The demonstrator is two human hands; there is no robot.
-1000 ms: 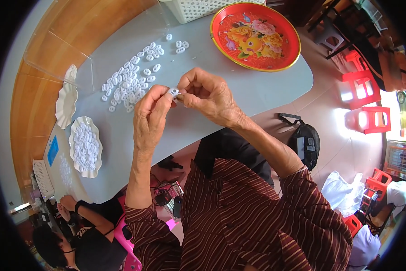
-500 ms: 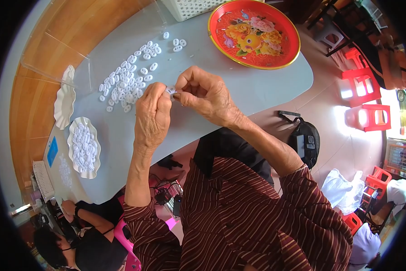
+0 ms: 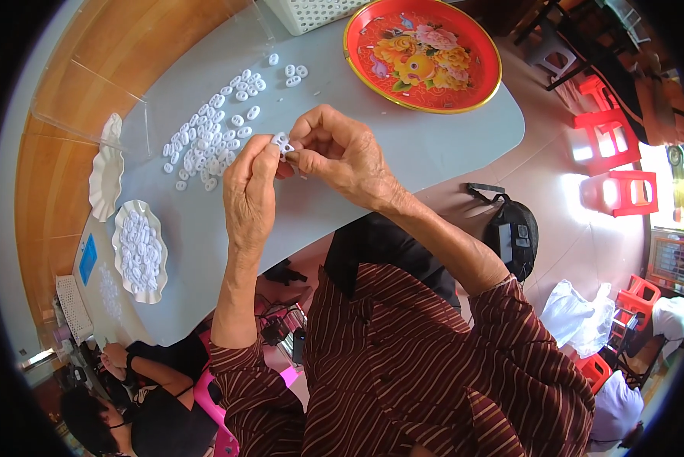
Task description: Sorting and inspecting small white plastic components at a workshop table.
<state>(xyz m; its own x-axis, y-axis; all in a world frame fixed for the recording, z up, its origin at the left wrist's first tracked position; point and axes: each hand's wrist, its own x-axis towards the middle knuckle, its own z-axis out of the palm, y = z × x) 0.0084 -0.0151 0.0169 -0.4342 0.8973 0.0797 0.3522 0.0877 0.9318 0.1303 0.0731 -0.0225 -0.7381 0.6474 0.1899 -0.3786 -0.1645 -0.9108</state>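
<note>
There is a single view, taken from a wide fisheye camera worn on the person's head. It looks steeply down over the chest and the brown striped shirt (image 3: 403, 365) onto the pale grey tabletop (image 3: 403, 152), with the forearms entering from the lower edge. The left hand (image 3: 250, 198) and right hand (image 3: 342, 152) sit close to the lens, near the middle of the picture. Straight edges bend toward the dark round rim. The far side of the tabletop lies at the upper edge, the pinkish floor (image 3: 555, 221) with red plastic stools (image 3: 612, 145) at the right, and another seated person (image 3: 129, 404) at the lower left.
</note>
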